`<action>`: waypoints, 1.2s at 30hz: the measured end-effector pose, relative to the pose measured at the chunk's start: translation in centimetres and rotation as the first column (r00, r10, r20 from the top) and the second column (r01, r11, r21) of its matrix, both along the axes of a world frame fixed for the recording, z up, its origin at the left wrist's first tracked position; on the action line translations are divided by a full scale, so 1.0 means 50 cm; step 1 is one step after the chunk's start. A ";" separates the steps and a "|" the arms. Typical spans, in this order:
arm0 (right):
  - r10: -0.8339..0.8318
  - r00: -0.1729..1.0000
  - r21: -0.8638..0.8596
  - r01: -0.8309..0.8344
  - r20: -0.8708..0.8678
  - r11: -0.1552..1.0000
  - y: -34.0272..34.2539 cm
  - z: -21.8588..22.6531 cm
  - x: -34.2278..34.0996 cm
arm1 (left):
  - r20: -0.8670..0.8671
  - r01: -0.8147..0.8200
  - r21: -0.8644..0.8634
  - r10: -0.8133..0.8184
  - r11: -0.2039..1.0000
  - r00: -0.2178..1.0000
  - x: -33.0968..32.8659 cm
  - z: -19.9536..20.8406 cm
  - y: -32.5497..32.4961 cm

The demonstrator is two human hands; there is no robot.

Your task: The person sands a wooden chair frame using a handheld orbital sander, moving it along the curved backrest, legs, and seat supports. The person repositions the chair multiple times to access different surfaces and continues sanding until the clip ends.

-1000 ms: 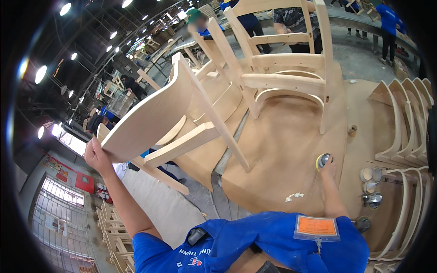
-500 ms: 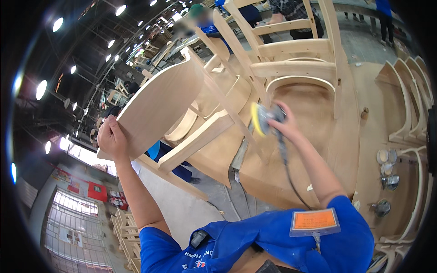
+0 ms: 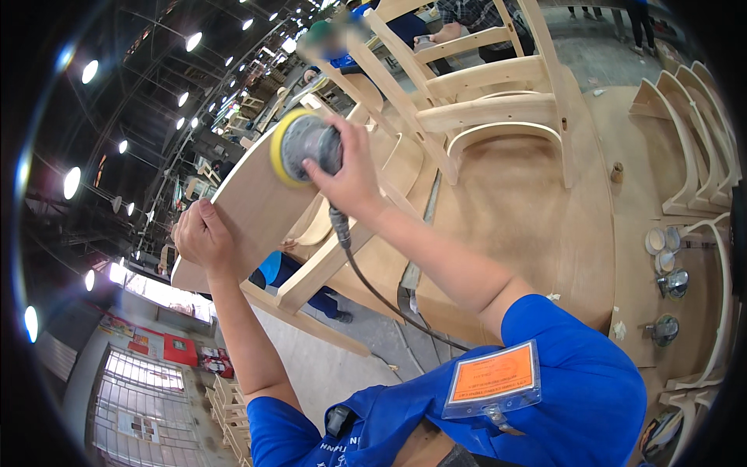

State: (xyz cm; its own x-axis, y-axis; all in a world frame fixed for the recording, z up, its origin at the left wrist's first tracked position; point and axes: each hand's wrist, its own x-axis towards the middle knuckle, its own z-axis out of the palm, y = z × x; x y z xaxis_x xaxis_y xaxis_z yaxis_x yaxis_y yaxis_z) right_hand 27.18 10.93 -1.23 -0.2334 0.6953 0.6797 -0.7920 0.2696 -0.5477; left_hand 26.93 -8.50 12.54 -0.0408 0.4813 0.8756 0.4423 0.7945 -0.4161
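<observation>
A pale wooden chair with a broad curved backrest [image 3: 261, 198] is tilted in front of me. My left hand [image 3: 204, 235] is closed round the backrest's left end, thumb on its face. In my right hand [image 3: 354, 171] is a round orbital sander [image 3: 310, 146], grey with a yellow pad rim. Its pad lies against the right part of the backrest's face, covering that area. A dark hose [image 3: 366, 284] runs from the sander down toward my body. Below the backrest, the chair's side rail and leg [image 3: 315, 268] slant across the view.
Another wooden chair frame [image 3: 490, 113] stands on the brown-covered table [image 3: 529, 233] ahead. Curved wooden parts [image 3: 677, 140] are lined up at the right, near more sanders [image 3: 673, 284] and round discs. People work beyond the table; a person's blue-clad leg [image 3: 299, 292] shows beneath the chair.
My right hand has brought the sander left from above the table onto the backrest. The left hand keeps its hold at the end. The view has shifted slightly.
</observation>
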 end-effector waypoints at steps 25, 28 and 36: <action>0.201 0.976 -0.001 -0.202 0.088 0.979 -0.036 -0.043 0.027 | -0.030 0.029 -0.001 -0.029 1.000 0.999 -0.011 0.001 0.004; 0.153 0.986 0.035 -0.155 0.063 0.987 -0.024 -0.040 0.025 | -0.034 0.021 0.012 -0.020 1.000 0.999 -0.009 0.000 -0.003; 0.160 0.983 0.001 -0.161 0.085 0.987 0.012 -0.023 0.002 | -0.022 0.033 0.031 -0.032 0.999 0.999 -0.010 -0.004 -0.016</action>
